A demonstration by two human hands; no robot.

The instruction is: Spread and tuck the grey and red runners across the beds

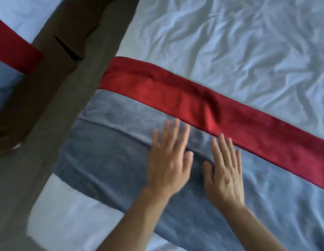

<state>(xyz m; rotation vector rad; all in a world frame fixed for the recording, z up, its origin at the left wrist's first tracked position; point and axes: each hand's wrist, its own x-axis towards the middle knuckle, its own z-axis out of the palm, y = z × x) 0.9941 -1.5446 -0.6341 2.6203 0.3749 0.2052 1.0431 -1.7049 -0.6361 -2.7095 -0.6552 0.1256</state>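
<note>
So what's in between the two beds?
In the head view, a strip of brown floor runs between the near bed and the other bed at the upper left. Nothing else shows plainly there.

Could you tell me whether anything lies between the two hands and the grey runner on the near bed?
Nothing visible does. The left hand and right hand both rest flat, fingers straight, directly on the grey runner, just below the red runner.
</note>
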